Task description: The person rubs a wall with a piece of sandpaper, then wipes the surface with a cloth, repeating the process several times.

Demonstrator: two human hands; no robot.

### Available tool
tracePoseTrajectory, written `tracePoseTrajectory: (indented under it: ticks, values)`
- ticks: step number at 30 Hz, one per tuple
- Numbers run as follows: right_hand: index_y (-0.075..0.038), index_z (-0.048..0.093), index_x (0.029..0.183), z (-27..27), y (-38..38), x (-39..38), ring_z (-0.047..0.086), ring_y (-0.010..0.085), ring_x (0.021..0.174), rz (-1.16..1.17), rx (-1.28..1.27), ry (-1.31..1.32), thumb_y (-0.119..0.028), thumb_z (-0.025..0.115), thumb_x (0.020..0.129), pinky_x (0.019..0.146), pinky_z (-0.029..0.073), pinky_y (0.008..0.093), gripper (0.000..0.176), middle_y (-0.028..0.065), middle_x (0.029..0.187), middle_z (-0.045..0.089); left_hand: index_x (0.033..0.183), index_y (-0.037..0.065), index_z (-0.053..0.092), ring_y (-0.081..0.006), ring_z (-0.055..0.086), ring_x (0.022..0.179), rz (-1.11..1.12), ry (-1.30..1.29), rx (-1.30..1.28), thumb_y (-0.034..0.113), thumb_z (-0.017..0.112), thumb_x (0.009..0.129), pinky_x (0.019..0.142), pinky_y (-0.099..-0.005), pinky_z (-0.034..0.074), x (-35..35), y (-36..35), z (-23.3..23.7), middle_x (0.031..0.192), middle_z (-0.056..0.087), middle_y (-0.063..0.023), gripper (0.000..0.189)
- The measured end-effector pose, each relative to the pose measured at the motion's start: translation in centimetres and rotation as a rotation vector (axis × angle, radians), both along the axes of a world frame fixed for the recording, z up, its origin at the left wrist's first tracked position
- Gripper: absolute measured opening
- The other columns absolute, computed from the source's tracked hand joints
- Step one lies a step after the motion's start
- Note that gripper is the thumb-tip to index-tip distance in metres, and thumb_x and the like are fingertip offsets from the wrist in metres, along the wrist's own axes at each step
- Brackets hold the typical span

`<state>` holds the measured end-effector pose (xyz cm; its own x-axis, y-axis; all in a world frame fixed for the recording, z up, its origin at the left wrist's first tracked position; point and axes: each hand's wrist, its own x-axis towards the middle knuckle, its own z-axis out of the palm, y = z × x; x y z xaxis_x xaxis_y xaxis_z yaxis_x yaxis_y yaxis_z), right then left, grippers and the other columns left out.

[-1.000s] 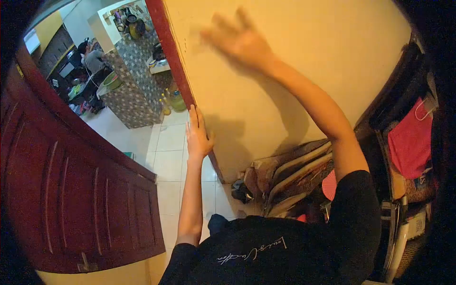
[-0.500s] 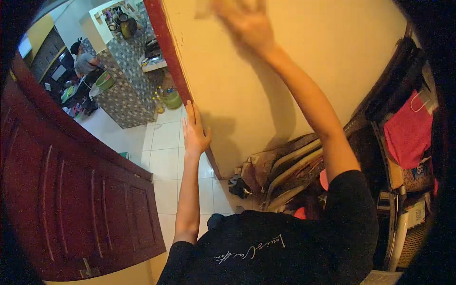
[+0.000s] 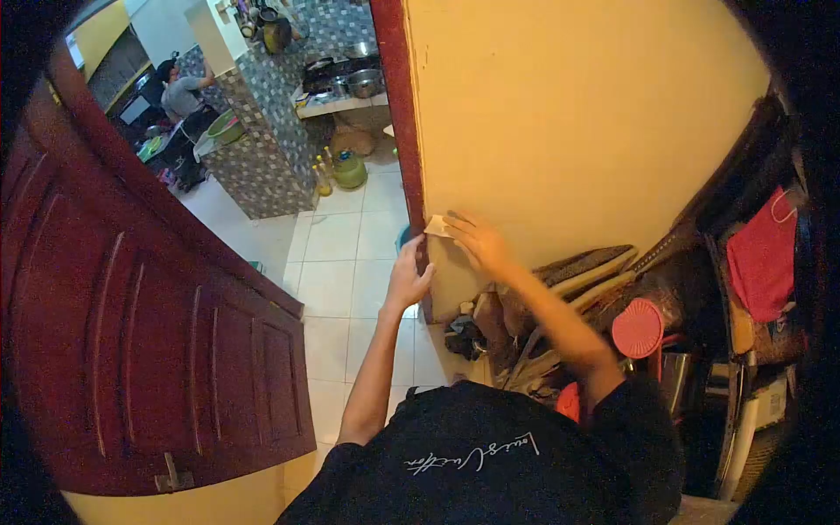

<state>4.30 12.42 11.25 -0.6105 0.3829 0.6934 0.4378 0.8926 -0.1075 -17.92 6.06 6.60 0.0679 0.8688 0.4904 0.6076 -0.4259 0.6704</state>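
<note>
My right hand point(image 3: 483, 245) presses a small pale piece point(image 3: 439, 227), like folded paper or cloth, flat against the yellow wall point(image 3: 560, 131) close to the door frame. Its fingers lie over the piece's right part. Just to the left, my left hand point(image 3: 409, 278) rests at the edge of the dark red door frame point(image 3: 404, 114), fingers apart and thumb out to the right, holding nothing. Its fingertips are near the left corner of the pale piece.
An open dark red door point(image 3: 166, 350) stands on the left. Beyond the doorway are a person point(image 3: 184, 94), a tiled counter point(image 3: 254, 166) and a green gas cylinder point(image 3: 349, 171). Bags, a pink lid point(image 3: 638, 328) and a red cloth point(image 3: 763, 262) crowd the lower right.
My right hand has come down from high on the wall to beside the door frame. My left hand stays at the frame. The view has shifted, and the far person's arm is now raised.
</note>
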Motion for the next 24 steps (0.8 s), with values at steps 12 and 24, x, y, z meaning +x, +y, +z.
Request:
tracePoseTrajectory:
  ticks: [12, 24]
  values:
    - [0.002, 0.068, 0.107, -10.7, -21.4, -4.5, 0.06, 0.0151, 0.091, -0.414, -1.214, 0.773, -0.02, 0.06, 0.103, 0.083, 0.047, 0.0294, 0.024, 0.0058, 0.094, 0.066, 0.12, 0.004, 0.061, -0.0151, 0.063, 0.102, -0.231, -0.811, -0.931, 0.03, 0.069, 0.099, 0.084, -0.0303, 0.051, 1.7, -13.4, -9.8, 0.112, 0.066, -0.0061, 0.034]
    - [-0.001, 0.064, 0.135, -17.5, -27.8, 4.3, 0.064, 0.0162, 0.102, -0.097, -1.716, 0.656, -0.03, 0.067, 0.098, 0.092, 0.049, 0.0298, 0.047, 0.0076, 0.115, 0.072, 0.124, 0.003, 0.06, -0.013, 0.062, 0.096, -0.574, -0.418, -1.035, 0.026, 0.073, 0.095, 0.083, -0.0313, 0.052, 1.1, -19.2, -11.9, 0.103, 0.063, -0.0042, 0.039]
